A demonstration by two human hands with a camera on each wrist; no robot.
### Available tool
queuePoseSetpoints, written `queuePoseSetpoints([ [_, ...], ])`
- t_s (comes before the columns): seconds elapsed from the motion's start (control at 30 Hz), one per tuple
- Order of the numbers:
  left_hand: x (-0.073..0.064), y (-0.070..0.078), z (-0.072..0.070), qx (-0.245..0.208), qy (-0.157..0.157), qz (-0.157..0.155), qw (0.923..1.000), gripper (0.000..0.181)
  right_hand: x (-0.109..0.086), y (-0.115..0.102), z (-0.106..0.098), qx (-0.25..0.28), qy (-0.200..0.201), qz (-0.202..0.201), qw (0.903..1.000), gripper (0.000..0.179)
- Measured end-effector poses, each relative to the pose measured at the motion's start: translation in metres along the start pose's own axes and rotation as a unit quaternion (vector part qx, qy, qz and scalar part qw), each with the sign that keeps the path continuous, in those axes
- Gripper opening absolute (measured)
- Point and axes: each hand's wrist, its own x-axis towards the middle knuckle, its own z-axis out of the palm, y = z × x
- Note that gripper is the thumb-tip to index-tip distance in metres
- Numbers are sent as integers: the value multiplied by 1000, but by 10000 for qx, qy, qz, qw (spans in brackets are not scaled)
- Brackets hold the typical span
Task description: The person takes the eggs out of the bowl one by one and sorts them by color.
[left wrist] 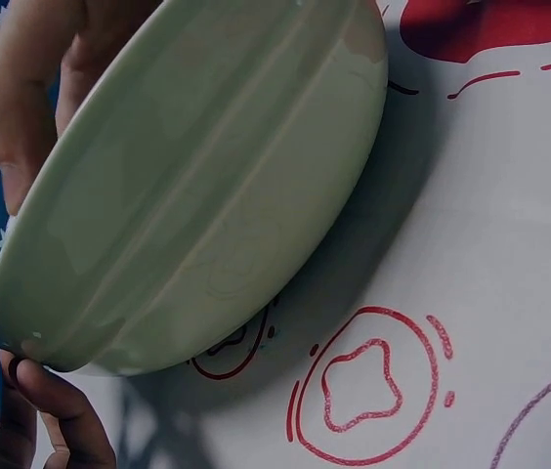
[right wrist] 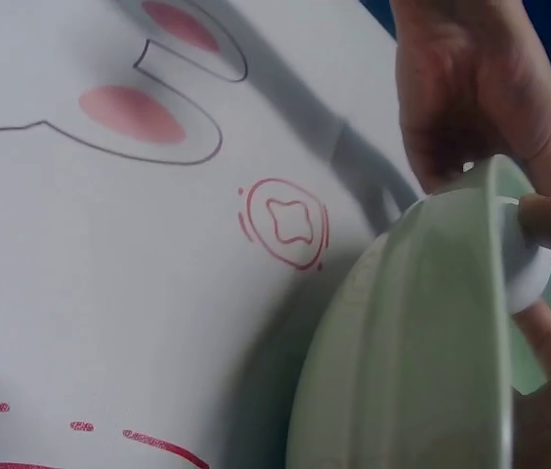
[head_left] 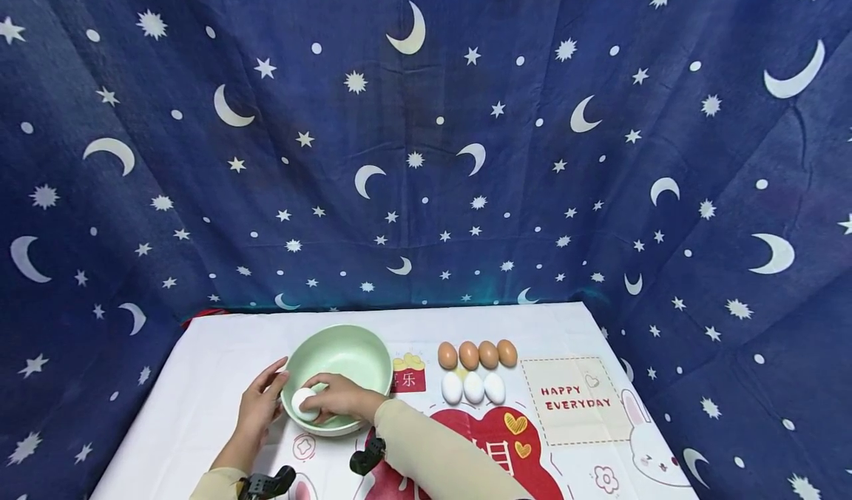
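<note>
A pale green bowl (head_left: 353, 348) stands on the left part of the table. My left hand (head_left: 258, 407) holds the bowl's left rim; in the left wrist view its fingers (left wrist: 61, 405) grip the edge from either side. With fingers curled round it, my right hand (head_left: 342, 398) grips a white egg (head_left: 306, 404) inside the bowl, by the near left wall. The same egg (right wrist: 528, 264) shows just past the rim in the right wrist view. To the right lie a row of brown eggs (head_left: 469, 355) and, in front of it, three white eggs (head_left: 473, 387).
A white tablecloth (head_left: 226, 352) with printed pictures covers the table. Its prints include a red heart shape, a "HAPPY EVERYDAY" panel (head_left: 575, 404) and a rabbit at the right. A dark blue curtain (head_left: 426, 211) with moons and stars hangs behind and at both sides.
</note>
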Motion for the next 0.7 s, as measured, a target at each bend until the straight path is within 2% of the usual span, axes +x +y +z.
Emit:
queuePoseSetpoints([
  [0.27, 1, 0, 4, 11, 34, 5, 10000, 53, -11, -3, -6, 176, -213, 15, 9996, 24],
  [0.7, 1, -1, 1, -35, 72, -5, 10000, 54, -36, -7, -20, 555, -109, -271, 9980, 30],
])
